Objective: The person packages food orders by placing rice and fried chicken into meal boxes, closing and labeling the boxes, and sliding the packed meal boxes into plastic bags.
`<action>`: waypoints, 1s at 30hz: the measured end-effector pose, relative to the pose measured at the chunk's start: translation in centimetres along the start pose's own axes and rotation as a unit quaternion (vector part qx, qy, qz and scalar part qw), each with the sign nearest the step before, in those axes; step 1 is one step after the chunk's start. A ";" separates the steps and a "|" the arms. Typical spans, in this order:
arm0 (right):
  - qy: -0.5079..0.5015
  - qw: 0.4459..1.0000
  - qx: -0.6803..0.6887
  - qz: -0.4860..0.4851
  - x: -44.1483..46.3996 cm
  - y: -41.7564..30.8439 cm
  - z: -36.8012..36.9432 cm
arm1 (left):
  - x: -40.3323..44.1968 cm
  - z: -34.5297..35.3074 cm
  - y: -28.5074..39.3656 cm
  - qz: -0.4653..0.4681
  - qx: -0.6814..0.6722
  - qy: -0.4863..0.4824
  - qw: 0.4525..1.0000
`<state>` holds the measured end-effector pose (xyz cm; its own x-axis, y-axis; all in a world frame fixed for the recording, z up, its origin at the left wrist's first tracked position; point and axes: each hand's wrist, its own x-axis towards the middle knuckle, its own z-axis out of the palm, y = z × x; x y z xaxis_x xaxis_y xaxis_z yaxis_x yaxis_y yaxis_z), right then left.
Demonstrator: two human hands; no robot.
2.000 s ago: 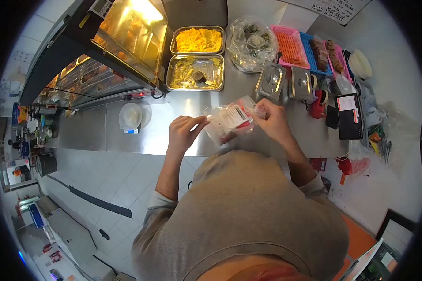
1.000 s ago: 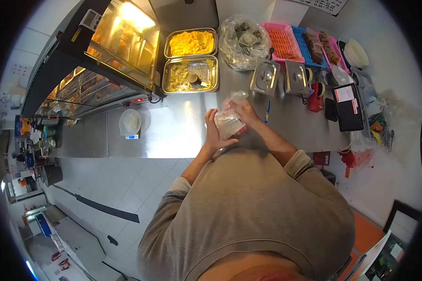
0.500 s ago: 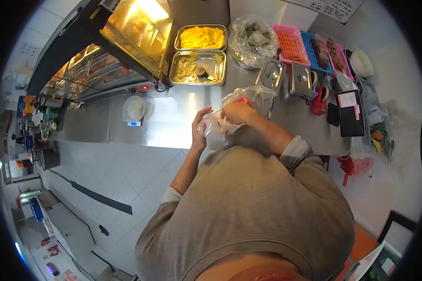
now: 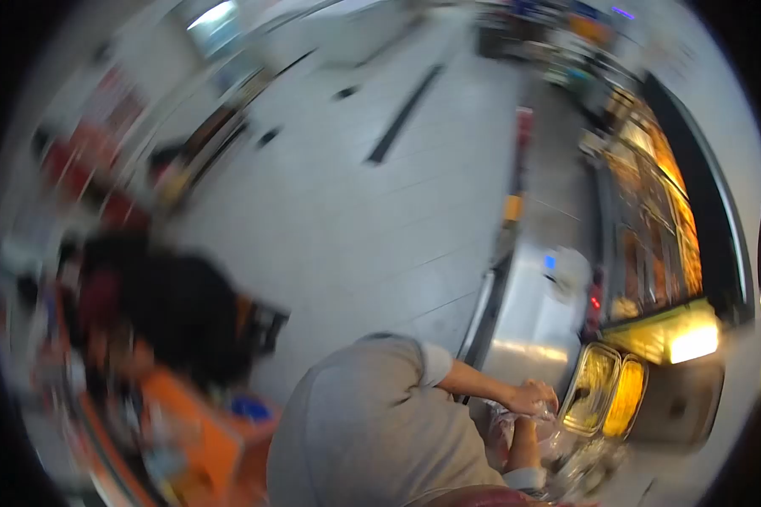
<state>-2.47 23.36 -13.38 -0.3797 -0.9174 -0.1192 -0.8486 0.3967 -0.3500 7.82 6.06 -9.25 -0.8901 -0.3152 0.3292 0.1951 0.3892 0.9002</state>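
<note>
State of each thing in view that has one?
Translucent plastic bag: held, crumpled; open or sealed unclear
Black, glass-sided food warmer: lit, red indicator on
Small blue-display scale: switched on
Rectangular steel tray: uncovered, sparse yellow food
Adjacent rectangular steel tray: uncovered, fuller of yellow food
Other things: too blurred to judge

Can read no text, label, brand, number or sign: too blurred throughout. On counter [image 4: 524, 317] just beside heated cabinet [image 4: 655, 241], make out only blue-lit display [image 4: 550, 262], with any digits lost in blur. Well apart from heated cabinet, across floor [image 4: 355, 220], make out red-and-white patch [image 4: 114, 106], too smeared to tell as lettering.
</note>
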 end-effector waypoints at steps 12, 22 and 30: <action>-0.111 0.968 -0.073 -0.212 -0.1 -2.1 -4.6 | -5.7 1.3 4.6 0.098 -0.243 0.075 0.962; -0.171 0.868 -0.147 -0.443 -5.2 -23.0 -10.7 | -25.6 -10.8 21.2 0.051 -0.074 0.351 0.932; -0.189 0.536 -0.208 -0.796 -9.1 -42.8 -6.9 | -49.7 -10.5 32.4 0.015 -0.190 0.541 0.819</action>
<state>34.74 14.92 9.12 0.9827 -0.0140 -0.1847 -0.0255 -0.9979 -0.0599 62.70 25.19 6.52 -0.0362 -0.9731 0.2275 0.5075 0.1782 0.8430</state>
